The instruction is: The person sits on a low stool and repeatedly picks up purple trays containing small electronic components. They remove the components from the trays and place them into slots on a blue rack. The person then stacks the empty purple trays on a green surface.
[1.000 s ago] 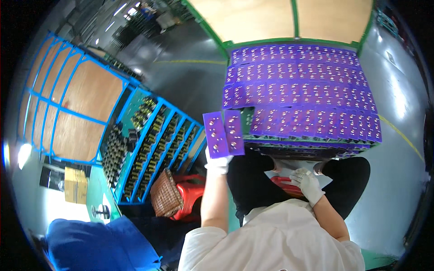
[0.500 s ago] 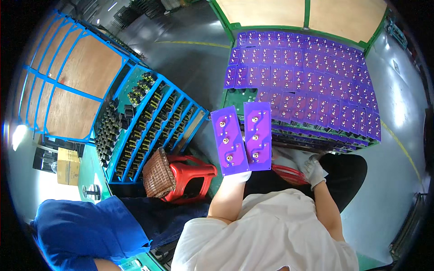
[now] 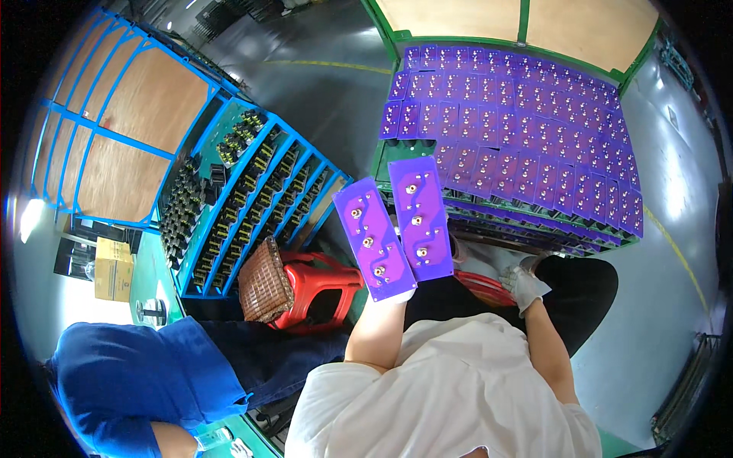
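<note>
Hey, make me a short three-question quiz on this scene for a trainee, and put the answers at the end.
1. Count: how many purple boards does the left hand hold up?
2. True or false: the blue-framed rack stands to the left of the green-framed rack.
3. Multiple choice: what colour is the co-worker's top, at the lower left?
A) white
B) blue
C) green

Key: 1. Two. 2. True. 3. B, blue.
</note>
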A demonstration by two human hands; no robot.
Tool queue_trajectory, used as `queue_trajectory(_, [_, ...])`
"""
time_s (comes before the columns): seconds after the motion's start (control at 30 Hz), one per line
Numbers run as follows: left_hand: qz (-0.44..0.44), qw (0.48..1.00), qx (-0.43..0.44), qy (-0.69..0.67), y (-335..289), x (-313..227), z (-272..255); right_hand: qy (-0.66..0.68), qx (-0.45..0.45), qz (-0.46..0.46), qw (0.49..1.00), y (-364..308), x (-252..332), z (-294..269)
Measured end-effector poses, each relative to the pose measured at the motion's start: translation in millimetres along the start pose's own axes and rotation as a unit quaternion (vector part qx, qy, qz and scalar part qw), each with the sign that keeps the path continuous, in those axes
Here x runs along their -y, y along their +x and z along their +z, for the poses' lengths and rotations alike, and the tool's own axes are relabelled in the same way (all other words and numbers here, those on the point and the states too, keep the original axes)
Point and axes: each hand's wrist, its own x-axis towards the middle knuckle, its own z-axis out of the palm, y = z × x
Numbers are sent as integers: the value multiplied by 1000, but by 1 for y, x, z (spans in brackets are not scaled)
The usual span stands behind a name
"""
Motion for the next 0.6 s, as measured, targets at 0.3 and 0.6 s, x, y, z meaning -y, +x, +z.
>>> queue_trajectory(0.3, [8, 970, -197, 144, 18, 0, 111, -36, -23, -6, 999, -7, 4, 4])
queue_trajectory(0.6, [55, 965, -210, 146, 27, 3, 105, -69, 9, 10, 998, 7, -5, -7])
